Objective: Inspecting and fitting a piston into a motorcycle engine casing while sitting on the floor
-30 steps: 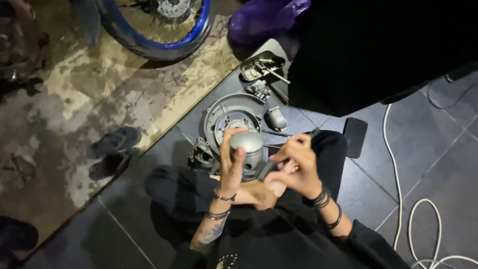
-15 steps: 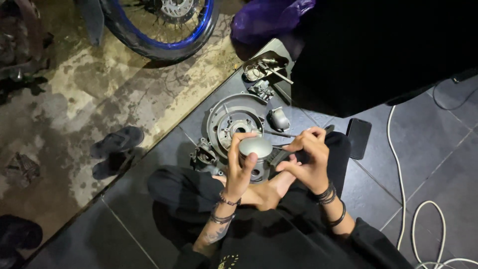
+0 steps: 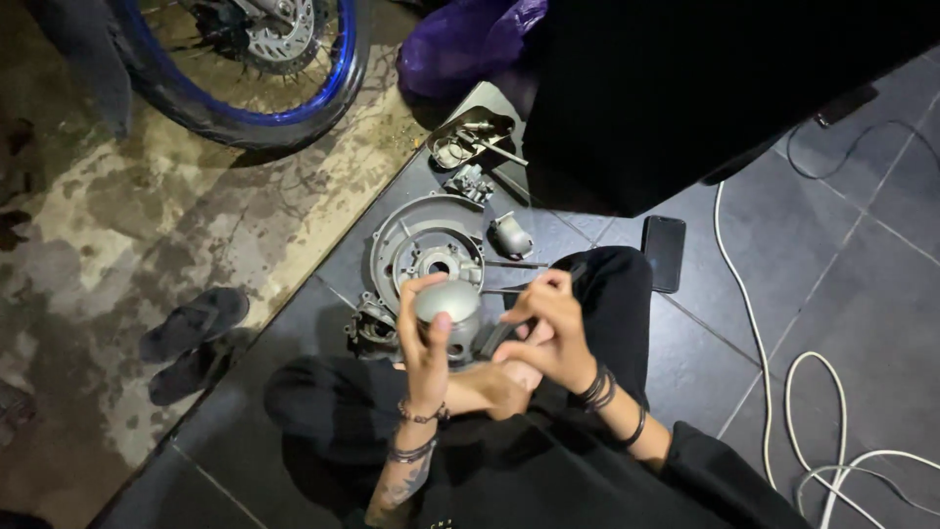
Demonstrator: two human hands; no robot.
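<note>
I sit cross-legged on a dark tiled floor. My left hand (image 3: 423, 338) grips a rounded grey metal engine part (image 3: 448, 312), its dome facing up, held above my lap. My right hand (image 3: 550, 328) is beside it on the right, fingers curled against the part's side; a thin dark tool seems to sit in these fingers, but I cannot tell for sure. Just beyond my hands a round grey engine cover (image 3: 423, 253) lies flat on the tiles.
Small metal parts (image 3: 510, 235) and a tray of tools (image 3: 468, 137) lie past the cover. A blue-rimmed motorcycle wheel (image 3: 245, 69) stands at top left, sandals (image 3: 191, 338) on the left, a phone (image 3: 665, 253) and white cable (image 3: 783, 372) on the right.
My hands and the metal part have stayed close together over my lap; the left hand has turned the part slightly. The view has shifted a little.
</note>
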